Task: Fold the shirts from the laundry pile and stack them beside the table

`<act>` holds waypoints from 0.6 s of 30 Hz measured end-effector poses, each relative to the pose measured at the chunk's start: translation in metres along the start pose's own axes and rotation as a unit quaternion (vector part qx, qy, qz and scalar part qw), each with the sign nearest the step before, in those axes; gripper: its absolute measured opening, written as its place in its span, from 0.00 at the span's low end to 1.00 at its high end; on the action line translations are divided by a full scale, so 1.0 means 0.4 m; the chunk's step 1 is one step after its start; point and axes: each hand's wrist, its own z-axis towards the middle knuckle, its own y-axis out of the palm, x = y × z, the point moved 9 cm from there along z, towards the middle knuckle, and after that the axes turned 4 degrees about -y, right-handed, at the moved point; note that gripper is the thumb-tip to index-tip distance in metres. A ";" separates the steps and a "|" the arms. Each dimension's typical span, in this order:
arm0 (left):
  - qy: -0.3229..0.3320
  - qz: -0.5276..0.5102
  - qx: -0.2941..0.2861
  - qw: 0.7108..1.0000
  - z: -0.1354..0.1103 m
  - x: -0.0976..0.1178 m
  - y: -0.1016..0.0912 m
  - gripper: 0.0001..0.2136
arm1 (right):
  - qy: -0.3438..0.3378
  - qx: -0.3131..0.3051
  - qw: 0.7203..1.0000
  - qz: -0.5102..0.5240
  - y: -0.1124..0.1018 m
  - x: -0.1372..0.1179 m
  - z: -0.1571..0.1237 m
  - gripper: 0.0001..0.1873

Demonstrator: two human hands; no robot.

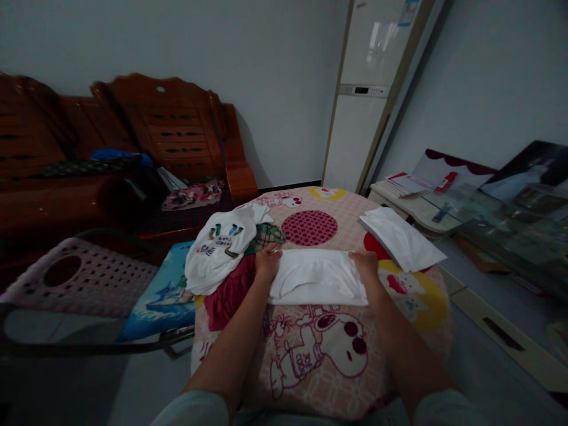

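Observation:
A white garment [316, 277] lies folded into a band on the round table with the pink cartoon cloth [319, 355]. My left hand [267, 260] grips the garment's left end, fingers curled over its top edge. My right hand [366, 264] holds the right end the same way. A heap of unfolded clothes sits just left of my left hand: a white printed shirt [219, 248], a dark red piece [228, 293] and a green checked one [266, 235]. A folded white garment [402, 236] rests at the table's far right.
A pink perforated plastic stool [75, 275] and a blue cartoon cushion [164, 293] stand left of the table. A wooden sofa [168, 127] with clothes lines the back wall. A white standing air conditioner [368, 94] fills the corner. Glass shelving with papers [488, 213] runs along the right.

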 end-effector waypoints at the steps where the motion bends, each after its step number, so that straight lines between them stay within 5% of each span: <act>1: 0.006 0.026 0.006 1.000 -0.003 0.006 -0.003 0.21 | -0.005 0.002 1.000 -0.023 0.000 -0.006 0.000 0.19; 4: 0.053 0.149 0.014 0.987 -0.023 0.049 -0.008 0.19 | -0.030 0.018 0.990 -0.133 -0.009 -0.035 -0.009 0.14; 8: 0.132 0.330 0.015 0.935 -0.062 0.117 -0.004 0.16 | -0.059 0.017 0.950 -0.308 -0.017 -0.081 -0.037 0.10; 11: 0.216 0.374 0.001 0.902 -0.098 0.175 0.019 0.18 | -0.092 0.009 0.926 -0.366 -0.018 -0.128 -0.057 0.13; 15: 0.340 0.341 -0.181 0.858 -0.180 0.209 0.134 0.18 | -0.276 -0.058 0.908 -0.308 0.055 -0.224 -0.105 0.19; 18: 0.384 0.364 -0.302 0.793 -0.241 0.170 0.210 0.22 | -0.351 -0.130 0.892 -0.252 0.119 -0.230 -0.141 0.21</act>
